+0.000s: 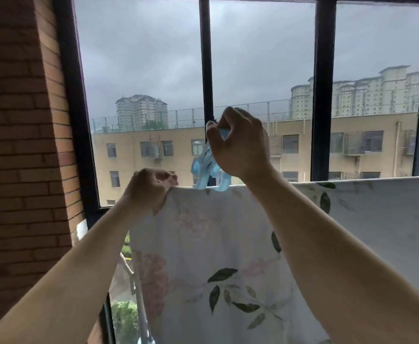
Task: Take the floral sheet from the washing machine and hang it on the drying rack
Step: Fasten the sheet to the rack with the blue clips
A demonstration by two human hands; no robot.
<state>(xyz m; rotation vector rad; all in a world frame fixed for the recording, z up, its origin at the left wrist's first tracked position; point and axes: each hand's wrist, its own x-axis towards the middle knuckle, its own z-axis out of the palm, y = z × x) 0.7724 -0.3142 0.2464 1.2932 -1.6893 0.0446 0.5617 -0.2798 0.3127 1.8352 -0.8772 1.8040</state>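
Observation:
The floral sheet (pixel 218 256), white with pink blooms and dark green leaves, hangs over a horizontal bar that it hides, its top edge running from centre to the right edge. My left hand (pixel 149 187) grips the sheet's top left corner. My right hand (pixel 238 142) squeezes the handles of a large light-blue plastic clip (pixel 207 172), whose jaws sit astride the sheet's top edge just right of my left hand. The washing machine is out of view.
A black-framed window (pixel 324 90) stands right behind the sheet, with grey sky and beige buildings beyond. A brick wall (pixel 17 135) closes off the left side. A grey pole (pixel 141 306) runs down below the sheet's left edge.

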